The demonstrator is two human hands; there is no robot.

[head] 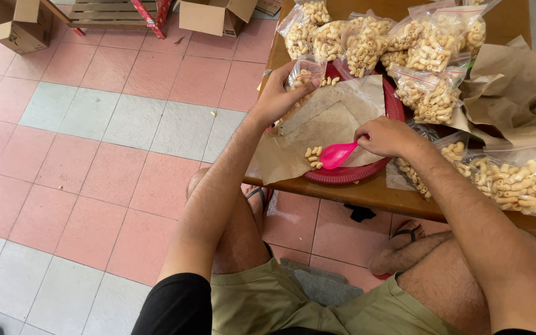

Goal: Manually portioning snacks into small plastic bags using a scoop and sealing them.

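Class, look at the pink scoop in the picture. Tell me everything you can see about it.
The pink scoop looks like glossy plastic, with a rounded bowl and a short handle. The right hand holds the handle, which the fingers mostly hide. The bowl points left and lies low over brown paper that lines a red round tray. A few pale snack pieces lie at the bowl's tip. Whether the bowl holds anything cannot be seen.
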